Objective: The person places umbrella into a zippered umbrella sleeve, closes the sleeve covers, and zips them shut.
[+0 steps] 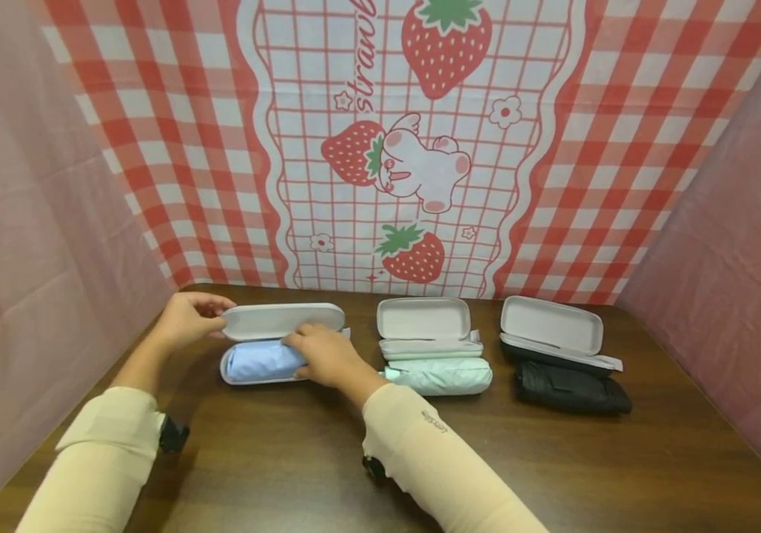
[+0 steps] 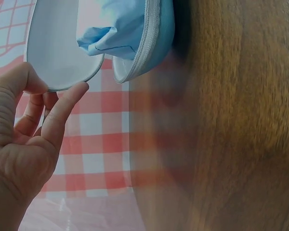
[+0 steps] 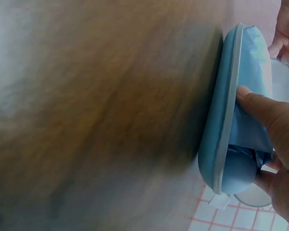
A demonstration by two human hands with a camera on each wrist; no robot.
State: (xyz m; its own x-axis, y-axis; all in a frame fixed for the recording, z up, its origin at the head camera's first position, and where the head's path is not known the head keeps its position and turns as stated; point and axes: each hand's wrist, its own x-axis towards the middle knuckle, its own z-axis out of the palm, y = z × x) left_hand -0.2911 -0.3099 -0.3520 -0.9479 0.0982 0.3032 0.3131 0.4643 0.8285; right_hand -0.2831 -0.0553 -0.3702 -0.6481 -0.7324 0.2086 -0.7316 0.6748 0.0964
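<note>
A light blue zip case [image 3: 213, 144] lies unfolded at the left of the table, its grey-lined lid [image 1: 280, 321] standing up behind. Inside its lower half sits a blue folded umbrella [image 1: 257, 360], with a rounded handle end [image 3: 240, 173] in the right wrist view. My left hand [image 1: 187, 323] pinches the lid's left end by the rim, thumb on the lining side. Over the umbrella's right part is my right hand [image 1: 329, 355], gripping it with the thumb on the near side; some of its fingers are hidden.
To the right, a mint umbrella [image 1: 443, 376] lies before an unfolded mint case [image 1: 430, 348]. Farther right, a black umbrella [image 1: 574, 389] lies before an unfolded black case [image 1: 550, 326]. A checked strawberry cloth [image 1: 554, 185] hangs behind the wooden table [image 1: 274, 459].
</note>
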